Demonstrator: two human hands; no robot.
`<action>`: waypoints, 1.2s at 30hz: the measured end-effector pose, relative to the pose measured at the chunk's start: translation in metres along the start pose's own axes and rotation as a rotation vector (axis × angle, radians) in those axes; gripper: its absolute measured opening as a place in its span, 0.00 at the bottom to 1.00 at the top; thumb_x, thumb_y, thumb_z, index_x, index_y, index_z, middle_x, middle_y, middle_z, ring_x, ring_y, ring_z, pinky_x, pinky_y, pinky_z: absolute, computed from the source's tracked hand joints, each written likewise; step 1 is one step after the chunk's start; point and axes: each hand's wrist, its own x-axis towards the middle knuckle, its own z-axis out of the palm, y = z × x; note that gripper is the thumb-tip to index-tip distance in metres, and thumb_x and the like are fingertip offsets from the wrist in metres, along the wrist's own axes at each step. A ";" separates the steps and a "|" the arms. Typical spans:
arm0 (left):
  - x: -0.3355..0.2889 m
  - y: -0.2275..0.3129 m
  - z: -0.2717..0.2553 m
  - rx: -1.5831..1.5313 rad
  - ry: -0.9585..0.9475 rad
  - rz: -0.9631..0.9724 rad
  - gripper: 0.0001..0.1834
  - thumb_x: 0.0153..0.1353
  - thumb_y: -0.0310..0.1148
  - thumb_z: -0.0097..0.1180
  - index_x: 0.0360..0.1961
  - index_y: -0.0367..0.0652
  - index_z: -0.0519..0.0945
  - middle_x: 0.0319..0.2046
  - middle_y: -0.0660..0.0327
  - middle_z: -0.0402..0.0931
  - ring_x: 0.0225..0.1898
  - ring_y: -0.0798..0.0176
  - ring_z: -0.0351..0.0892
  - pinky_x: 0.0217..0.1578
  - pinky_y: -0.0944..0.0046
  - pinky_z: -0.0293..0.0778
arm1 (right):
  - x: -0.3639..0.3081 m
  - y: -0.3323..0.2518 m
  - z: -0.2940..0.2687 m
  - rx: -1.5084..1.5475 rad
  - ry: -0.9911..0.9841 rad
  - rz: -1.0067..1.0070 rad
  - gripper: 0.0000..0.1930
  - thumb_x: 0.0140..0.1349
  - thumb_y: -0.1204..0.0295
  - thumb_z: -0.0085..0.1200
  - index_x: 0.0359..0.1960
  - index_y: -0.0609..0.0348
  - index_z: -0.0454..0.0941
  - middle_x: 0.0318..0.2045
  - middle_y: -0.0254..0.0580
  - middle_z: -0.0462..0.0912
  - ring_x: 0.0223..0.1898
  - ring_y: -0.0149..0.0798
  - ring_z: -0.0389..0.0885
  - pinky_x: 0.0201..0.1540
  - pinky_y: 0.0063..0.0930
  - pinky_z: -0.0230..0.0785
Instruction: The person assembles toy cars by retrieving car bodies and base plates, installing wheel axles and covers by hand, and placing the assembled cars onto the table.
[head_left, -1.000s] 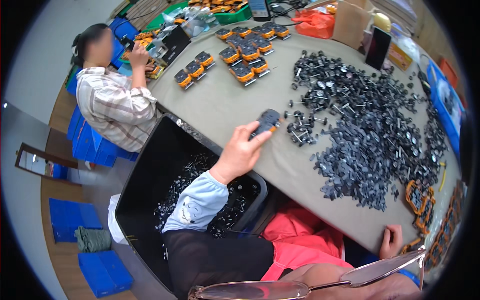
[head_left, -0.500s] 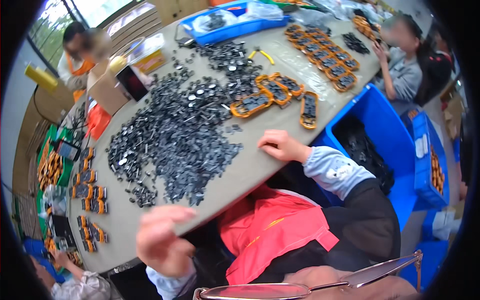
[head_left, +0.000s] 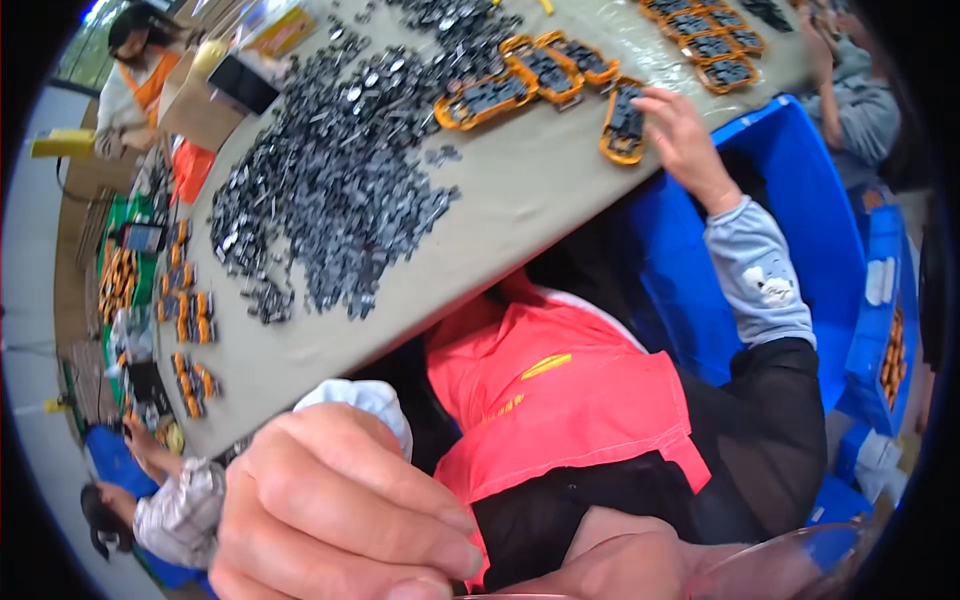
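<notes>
My left hand (head_left: 330,510) is raised close in the foreground, fingers curled and pressed together. Whatever they may hold is hidden. At the table's front edge my right hand (head_left: 682,140) reaches up to a single orange-rimmed casing (head_left: 622,122) filled with black pieces. Its fingers stretch to the casing's right edge and seem to touch it; the thumb is not clearly visible. Left of it, several similar orange casings (head_left: 490,97) lie side by side with black pieces in them. A broad heap of small black parts (head_left: 350,190) covers the table's middle.
More filled orange casings (head_left: 708,45) lie in rows at the far right. A large blue bin (head_left: 815,240) stands beside my right arm. Orange assemblies (head_left: 190,315) sit along the table's left side. Co-workers (head_left: 140,80) are at the far left, lower left and right.
My right hand has moved right, from the bare table edge to the single orange casing. My left hand has come up closer, its fingers now curled tighter. The whole view has shifted.
</notes>
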 end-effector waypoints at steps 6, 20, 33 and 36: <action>0.003 0.024 0.019 0.016 0.150 -0.208 0.16 0.68 0.33 0.57 0.56 0.43 0.78 0.40 0.53 0.77 0.33 0.56 0.77 0.28 0.59 0.79 | 0.010 0.027 0.002 -0.217 -0.216 -0.153 0.35 0.52 0.88 0.47 0.64 0.46 0.76 0.58 0.47 0.76 0.62 0.54 0.70 0.65 0.43 0.65; -0.115 -0.176 -0.050 1.436 -0.078 -0.682 0.25 0.59 0.38 0.67 0.56 0.41 0.79 0.60 0.50 0.73 0.65 0.45 0.67 0.65 0.38 0.61 | 0.051 -0.073 0.029 -0.056 -0.292 -0.358 0.32 0.46 0.71 0.71 0.58 0.50 0.77 0.52 0.43 0.78 0.60 0.49 0.71 0.59 0.40 0.64; -0.137 -0.164 -0.045 1.392 0.003 -0.656 0.09 0.55 0.31 0.69 0.38 0.48 0.86 0.49 0.57 0.77 0.56 0.49 0.74 0.63 0.39 0.61 | 0.036 -0.059 0.066 0.334 -0.276 -0.190 0.28 0.52 0.67 0.71 0.56 0.56 0.75 0.57 0.46 0.78 0.58 0.52 0.75 0.61 0.43 0.65; -0.125 -0.178 -0.037 1.298 0.034 -0.580 0.07 0.53 0.27 0.68 0.35 0.47 0.85 0.38 0.63 0.77 0.43 0.55 0.75 0.49 0.54 0.67 | 0.036 -0.060 0.068 0.361 -0.272 -0.186 0.27 0.53 0.67 0.70 0.55 0.57 0.76 0.56 0.46 0.78 0.58 0.52 0.76 0.61 0.43 0.66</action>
